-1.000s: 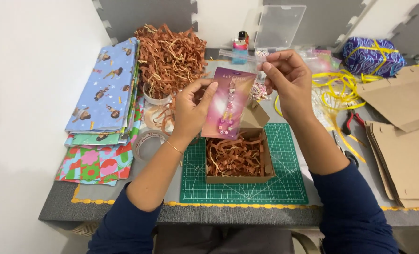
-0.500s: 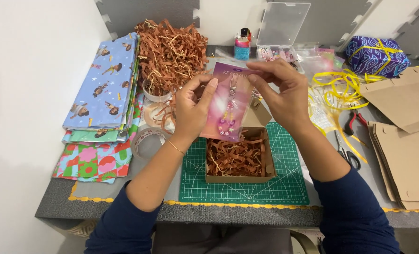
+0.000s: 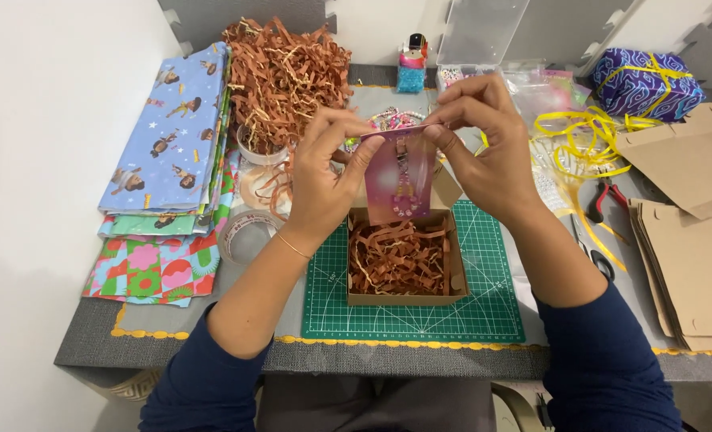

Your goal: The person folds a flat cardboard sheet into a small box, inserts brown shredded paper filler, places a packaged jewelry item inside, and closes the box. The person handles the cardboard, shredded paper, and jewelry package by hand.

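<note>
Left hand (image 3: 328, 180) and right hand (image 3: 484, 148) both pinch a pink-purple rectangular card of beaded jewellery (image 3: 400, 180), held upright just above the open brown cardboard box of shredded paper (image 3: 404, 260). Risk — card bending under a tight pinch. The box rests on a green cutting mat (image 3: 492, 308), grey table; a white wall stands left.

Home craft desk: cutting mat (image 3: 484, 312), wrapping paper (image 3: 168, 144)
</note>
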